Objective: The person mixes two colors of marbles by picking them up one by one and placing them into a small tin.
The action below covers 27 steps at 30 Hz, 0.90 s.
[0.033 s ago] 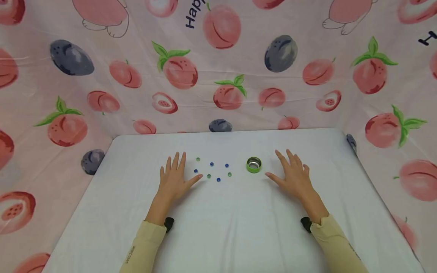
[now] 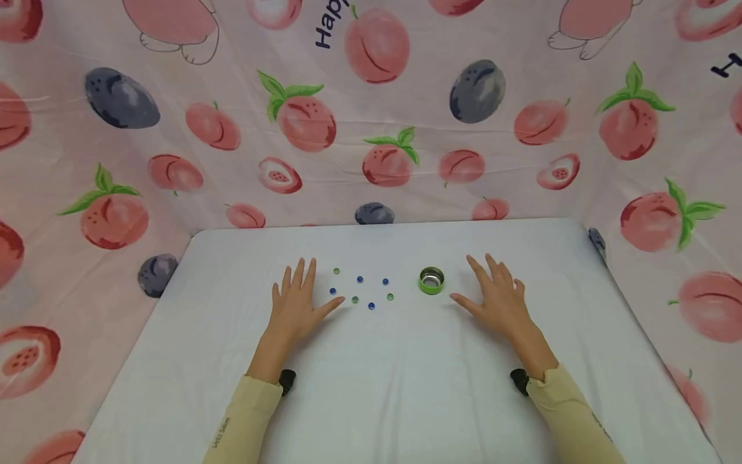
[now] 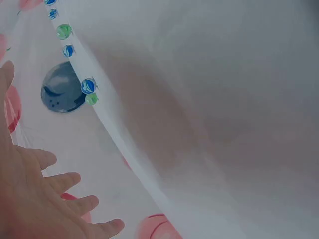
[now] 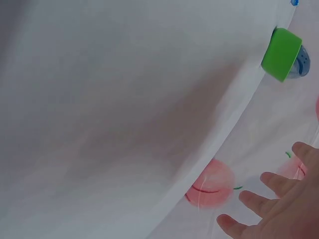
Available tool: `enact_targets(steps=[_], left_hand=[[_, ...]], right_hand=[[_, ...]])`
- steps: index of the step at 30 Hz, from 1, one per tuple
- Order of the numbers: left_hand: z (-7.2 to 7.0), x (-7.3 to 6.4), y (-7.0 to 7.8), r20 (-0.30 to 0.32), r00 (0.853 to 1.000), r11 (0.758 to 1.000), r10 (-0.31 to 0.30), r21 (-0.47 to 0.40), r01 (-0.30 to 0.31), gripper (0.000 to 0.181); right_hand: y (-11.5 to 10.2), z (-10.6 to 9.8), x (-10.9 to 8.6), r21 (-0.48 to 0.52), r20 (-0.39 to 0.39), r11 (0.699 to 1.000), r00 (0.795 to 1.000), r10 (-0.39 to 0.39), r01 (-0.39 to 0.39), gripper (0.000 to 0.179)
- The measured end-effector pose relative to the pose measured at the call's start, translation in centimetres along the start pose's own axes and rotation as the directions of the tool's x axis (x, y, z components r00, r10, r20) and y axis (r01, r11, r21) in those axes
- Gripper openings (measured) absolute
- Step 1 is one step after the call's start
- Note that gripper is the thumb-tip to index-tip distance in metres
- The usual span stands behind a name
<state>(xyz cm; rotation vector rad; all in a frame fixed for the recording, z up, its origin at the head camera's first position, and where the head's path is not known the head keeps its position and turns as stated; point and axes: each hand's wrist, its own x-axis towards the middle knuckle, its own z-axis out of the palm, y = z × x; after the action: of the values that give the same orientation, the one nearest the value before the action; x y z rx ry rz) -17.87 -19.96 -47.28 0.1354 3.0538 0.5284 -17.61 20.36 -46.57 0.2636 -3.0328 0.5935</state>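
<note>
Several small glass marbles lie scattered on the white table, some blue and three green. To their right is a small round green cap with a silvery inside, its hollow side up. My left hand is spread just left of the marbles, its thumb near a blue one and a green one, holding nothing. Right of the cap, my right hand has its fingers apart and nothing in it. In the left wrist view, marbles line the table's edge; the right wrist view shows the cap's green side.
A white cloth covers the table. Behind it and on both sides hangs a pink curtain printed with fruit. Each wrist carries a small black device by the sleeve cuff.
</note>
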Motion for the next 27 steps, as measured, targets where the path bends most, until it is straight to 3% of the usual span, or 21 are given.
enact_targets(steps=[17,27], left_hand=[[0.1,0.6,-0.1,0.024,0.999,1.0,0.029,-0.006,-0.029,0.108],[0.5,0.9,0.0,-0.001,0.997,0.996,0.071,-0.059,-0.071,0.098]], right_hand=[[-1.1,0.7,1.3,0.068,0.016,0.995,0.997,-0.078,0.077,0.089],[-0.7,1.3,2.1,0.203,0.043,0.97,0.989,-0.144,0.133,0.089]])
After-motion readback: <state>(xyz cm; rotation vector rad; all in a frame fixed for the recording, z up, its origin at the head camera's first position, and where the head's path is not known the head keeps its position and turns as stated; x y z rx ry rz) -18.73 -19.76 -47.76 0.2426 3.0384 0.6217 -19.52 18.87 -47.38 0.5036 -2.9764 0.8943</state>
